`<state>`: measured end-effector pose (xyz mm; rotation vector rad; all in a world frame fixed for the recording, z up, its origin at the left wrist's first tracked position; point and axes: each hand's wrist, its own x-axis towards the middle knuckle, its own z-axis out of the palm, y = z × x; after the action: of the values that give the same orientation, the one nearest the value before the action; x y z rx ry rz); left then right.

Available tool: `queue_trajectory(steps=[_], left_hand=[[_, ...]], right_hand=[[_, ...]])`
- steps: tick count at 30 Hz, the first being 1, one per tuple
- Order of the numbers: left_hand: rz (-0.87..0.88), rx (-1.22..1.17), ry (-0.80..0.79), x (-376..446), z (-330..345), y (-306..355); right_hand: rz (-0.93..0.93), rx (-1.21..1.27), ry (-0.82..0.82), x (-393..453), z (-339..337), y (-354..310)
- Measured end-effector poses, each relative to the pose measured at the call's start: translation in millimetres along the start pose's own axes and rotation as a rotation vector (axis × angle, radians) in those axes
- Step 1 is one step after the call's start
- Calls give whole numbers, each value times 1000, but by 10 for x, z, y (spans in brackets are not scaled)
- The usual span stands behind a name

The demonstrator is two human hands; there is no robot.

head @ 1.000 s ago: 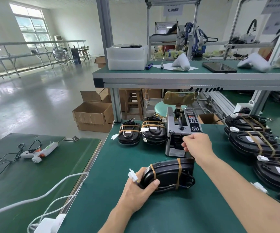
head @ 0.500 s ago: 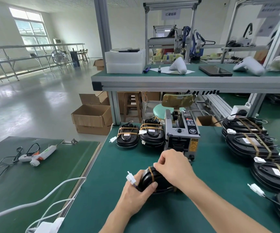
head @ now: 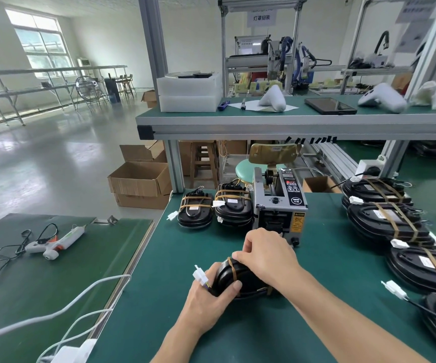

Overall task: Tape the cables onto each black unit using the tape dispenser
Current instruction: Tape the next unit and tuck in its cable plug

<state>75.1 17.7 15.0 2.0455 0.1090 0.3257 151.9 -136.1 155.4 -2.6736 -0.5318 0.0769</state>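
Under both hands, on the green bench top (head: 237,336), lies the black unit (head: 227,277) being worked on, its near end gripped by the left hand (head: 211,297) and its top covered by the right hand (head: 266,255). The left hand is clamped around the unit's left end, thumb across the front edge, with a white connector (head: 200,275) on a short lead sticking up between its fingers. The right hand lies curled over the unit, fingertips pressing down on its upper edge right where a brown tape strip (head: 232,268) crosses the shell; whether anything is pinched between those fingers cannot be told. A second strip shows at the unit's lower edge, just under the right wrist.

Just beyond the right hand stands the tape dispenser (head: 279,203), a grey machine with a black control panel and a yellow warning label on its front. To the far left of the dispenser, beyond the left hand, sit two taped units (head: 215,208) side by side, each banded with brown strips. Well to the right of the right forearm runs a row of further black units (head: 394,226), overlapping one another, with white connectors poking out.

Far left of the left hand, on a separate darker mat, rests a white glue gun (head: 54,242) with its black cord, and white cables (head: 62,310) trail toward the near edge.
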Motion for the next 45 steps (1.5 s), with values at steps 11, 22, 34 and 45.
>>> queue_trajectory(steps=[11,22,34,45], left_hand=[[-6,-23,-5,3,9,-28],[32,-49,8,-1,10,1],[46,-97,-17,-7,0,43],[26,-96,-25,5,2,20]], right_hand=[[-31,4,94,-51,83,42],[-74,-38,116,-93,119,64],[389,846,159,470,-310,791],[674,974,146,873,-61,763]])
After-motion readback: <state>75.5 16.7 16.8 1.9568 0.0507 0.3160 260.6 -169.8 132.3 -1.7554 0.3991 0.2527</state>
